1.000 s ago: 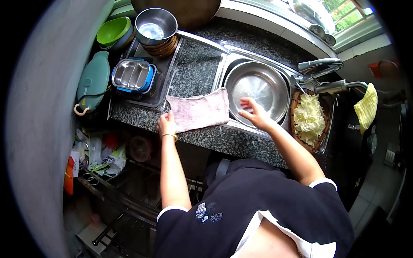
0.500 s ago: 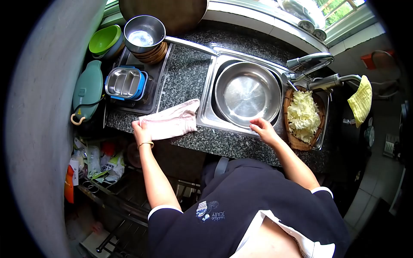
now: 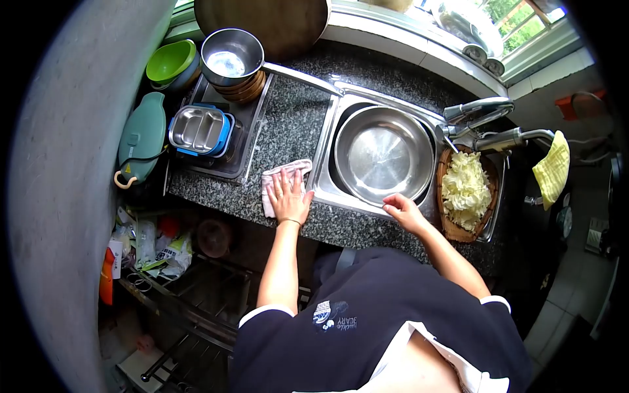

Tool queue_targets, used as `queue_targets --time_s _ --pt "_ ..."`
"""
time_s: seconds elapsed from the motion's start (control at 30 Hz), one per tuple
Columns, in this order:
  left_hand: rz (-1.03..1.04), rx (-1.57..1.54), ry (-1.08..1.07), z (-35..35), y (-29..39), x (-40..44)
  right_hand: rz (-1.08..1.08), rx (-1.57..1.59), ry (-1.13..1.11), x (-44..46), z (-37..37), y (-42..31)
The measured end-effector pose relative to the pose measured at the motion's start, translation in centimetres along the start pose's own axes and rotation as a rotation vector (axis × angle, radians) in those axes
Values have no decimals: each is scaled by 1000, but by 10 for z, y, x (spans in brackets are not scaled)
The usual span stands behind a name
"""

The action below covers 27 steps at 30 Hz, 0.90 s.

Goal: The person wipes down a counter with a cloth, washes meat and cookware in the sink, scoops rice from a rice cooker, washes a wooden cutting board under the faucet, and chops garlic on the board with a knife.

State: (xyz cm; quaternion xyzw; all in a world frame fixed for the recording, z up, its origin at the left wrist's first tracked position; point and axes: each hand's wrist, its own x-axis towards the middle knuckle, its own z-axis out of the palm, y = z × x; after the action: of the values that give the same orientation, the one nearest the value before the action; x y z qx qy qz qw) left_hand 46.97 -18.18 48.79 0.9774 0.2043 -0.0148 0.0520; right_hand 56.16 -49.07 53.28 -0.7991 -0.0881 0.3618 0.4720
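Observation:
My left hand lies flat with fingers spread on a folded pink cloth, pressing it to the speckled counter left of the sink. Beside the front rim of the sink, my right hand is held with its fingers curled together; whether anything is between them is too small to make out. A large steel basin sits in the sink, just beyond my right hand. To its right, a woven basket holds pale yellow petals or leaves.
A steel pan rests on stacked brown bowls at the back left. Near it are a divided steel lunch box, green bowls and a teal lidded item. The faucet and a yellow cloth are at the right.
The pink cloth was spread out, then bunched, and is now a smaller folded pad. My left hand went from gripping its corner to lying flat on it. My right hand moved to the sink's front edge.

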Motion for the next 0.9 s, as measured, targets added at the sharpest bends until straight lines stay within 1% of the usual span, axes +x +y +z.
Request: queue_targets --time_s 0.03,0.07,0.13,0.17,0.2,0.27,0.3,0.33,0.4,0.47,0.5,0.53,0.6,0.63,0.67,0.73,0.77,0.8,0.83,0.87,0.9 --pt "-7 -53 -118 -4 4 7 -4 -1 6 0 -5 -2" --pt "-10 -122 -193 -11 2 10 -2 9 3 -2 -4 -3" --pt "-112 -143 52 -33 8 16 53 -7 14 -3 -6 -4" --pt "-89 -110 219 -41 7 17 38 -4 19 -3 -5 -2" --pt "-39 -14 252 -23 0 20 22 -8 24 -4 -7 0" --pt "17 -46 16 11 -9 17 -21 46 9 0 -7 9" --pt "-13 -40 -42 9 -8 20 23 7 12 2 -9 9" --pt "-64 -87 -140 -6 -2 22 0 -28 15 -2 -12 -5" --pt "-138 -23 -337 -74 16 25 14 0 29 1 -13 -1" --pt "12 -845 -322 -53 -10 38 25 -12 10 4 -14 0" --pt "-24 -1504 -397 -40 -13 40 51 -47 -6 5 -15 -2" --pt "59 -2118 -574 -56 -18 36 41 -31 -9 7 -15 3" --pt "132 -2866 -584 -8 -20 14 44 -46 3 10 -14 3" --pt "-372 -2904 -293 15 -18 5 81 -51 -12 10 -14 -4" --pt "-342 -2941 -273 7 -14 9 91 -25 -26 14 -12 -6" --pt "-409 -2834 -325 -9 5 31 59 -71 -29 11 -13 -14" --pt "-178 -2858 -496 -53 22 47 43 -47 -12 10 -11 -15" --pt "-39 -2802 -577 -78 31 66 43 -45 -26 11 -10 -13" --pt "-42 -2635 -487 -93 39 90 58 -83 -38 12 -10 -16" --pt "-134 -2501 -370 -94 44 121 72 -124 -50 12 -9 -19" --pt "-265 -2528 -293 -79 45 157 56 -134 -56 14 -9 -17"
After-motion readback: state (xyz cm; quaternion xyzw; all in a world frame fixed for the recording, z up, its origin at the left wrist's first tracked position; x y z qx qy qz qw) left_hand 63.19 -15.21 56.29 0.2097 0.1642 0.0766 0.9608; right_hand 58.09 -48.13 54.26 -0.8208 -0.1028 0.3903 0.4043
